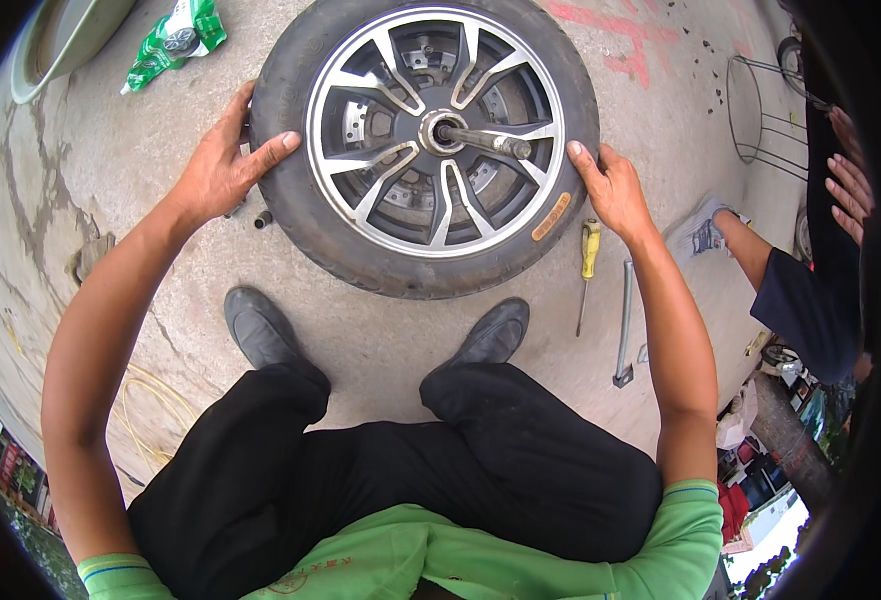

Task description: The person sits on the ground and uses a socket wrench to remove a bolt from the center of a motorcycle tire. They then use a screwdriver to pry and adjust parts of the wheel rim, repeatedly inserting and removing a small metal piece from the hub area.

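A wheel with a black tyre (296, 200) and a black-and-silver spoked rim lies in front of my feet on the concrete. From its hub a metal axle (491, 143) sticks up, leaning to the right. My left hand (226, 160) rests against the tyre's left side, thumb stretched over the sidewall and the other fingers partly hidden behind the edge. On the opposite side, my right hand (613, 190) touches the tyre with its thumb near the rim; its fingers bend around the outer edge. Both hands together hold the wheel. A brake disc (358, 122) shows between the spokes.
Right of the wheel lie a yellow-handled screwdriver (589, 250) and a metal wrench bar (625, 320). A small dark socket (263, 218) is at the left. Farther off are a green-and-white packet (176, 45), a pale basin (56, 50) and a wire rack (761, 115). Another person's leg (746, 250) is at the right.
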Demonstrator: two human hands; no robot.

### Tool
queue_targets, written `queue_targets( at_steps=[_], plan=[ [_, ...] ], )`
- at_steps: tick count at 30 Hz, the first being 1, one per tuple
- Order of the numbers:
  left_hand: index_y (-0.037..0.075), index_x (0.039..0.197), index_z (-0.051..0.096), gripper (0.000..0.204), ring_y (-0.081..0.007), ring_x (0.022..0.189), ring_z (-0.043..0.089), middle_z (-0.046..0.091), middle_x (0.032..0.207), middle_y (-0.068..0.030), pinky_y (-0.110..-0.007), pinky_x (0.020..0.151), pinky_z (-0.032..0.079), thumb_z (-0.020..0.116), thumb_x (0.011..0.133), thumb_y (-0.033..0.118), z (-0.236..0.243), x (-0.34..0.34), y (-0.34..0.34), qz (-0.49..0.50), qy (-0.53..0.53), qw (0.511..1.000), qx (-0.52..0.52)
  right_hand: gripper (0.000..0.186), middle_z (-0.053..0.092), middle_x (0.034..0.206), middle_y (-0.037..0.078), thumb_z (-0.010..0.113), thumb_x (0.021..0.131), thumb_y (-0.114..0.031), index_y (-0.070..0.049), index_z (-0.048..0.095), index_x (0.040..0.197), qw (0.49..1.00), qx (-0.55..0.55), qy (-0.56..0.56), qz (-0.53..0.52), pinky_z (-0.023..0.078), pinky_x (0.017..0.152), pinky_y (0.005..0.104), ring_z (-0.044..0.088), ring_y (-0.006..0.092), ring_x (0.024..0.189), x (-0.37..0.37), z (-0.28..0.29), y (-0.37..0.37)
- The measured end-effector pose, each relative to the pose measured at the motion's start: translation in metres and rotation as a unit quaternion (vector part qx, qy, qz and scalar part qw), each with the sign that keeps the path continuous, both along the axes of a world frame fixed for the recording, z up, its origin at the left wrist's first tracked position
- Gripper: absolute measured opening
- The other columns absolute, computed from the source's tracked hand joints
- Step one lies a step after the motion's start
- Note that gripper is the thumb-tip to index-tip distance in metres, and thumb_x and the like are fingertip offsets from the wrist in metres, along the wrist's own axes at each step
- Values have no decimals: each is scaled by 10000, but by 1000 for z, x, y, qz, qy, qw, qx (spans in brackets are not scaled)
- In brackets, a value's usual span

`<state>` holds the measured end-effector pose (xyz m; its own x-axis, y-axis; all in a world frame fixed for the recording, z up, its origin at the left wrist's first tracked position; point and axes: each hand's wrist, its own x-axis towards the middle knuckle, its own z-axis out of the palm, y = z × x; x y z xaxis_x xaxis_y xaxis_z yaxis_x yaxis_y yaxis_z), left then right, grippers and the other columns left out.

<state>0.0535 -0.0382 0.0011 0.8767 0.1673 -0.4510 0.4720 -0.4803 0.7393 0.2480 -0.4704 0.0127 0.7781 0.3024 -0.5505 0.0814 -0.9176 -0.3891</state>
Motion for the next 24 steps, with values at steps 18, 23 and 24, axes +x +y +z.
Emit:
queue_targets(
  at_steps=[18,23,24],
  plan=[
    [-51,1579,193,939,-357,1445,400,357,1547,-290,-440,1199,333,701,958,438,2,2,-3,19,3,991,-132,917,607,714,213,535,887,-799,113,628,866,1000,10,13,14,505,692,440,616,294,717,7,-3,-3],
    [-53,1583,184,950,-360,1455,389,353,1551,-296,-446,1204,325,696,960,449,3,3,-3,11,8,992,-129,914,603,716,212,534,888,-800,109,624,864,1000,20,13,14,502,688,443,614,289,715,7,-3,-4],
    [-54,1584,181,956,-361,1458,387,353,1552,-300,-446,1205,324,695,959,456,5,3,-3,9,12,992,-128,917,601,716,215,532,888,-803,110,622,861,1000,23,15,11,502,691,444,613,291,716,7,-4,-4]
  ],
)
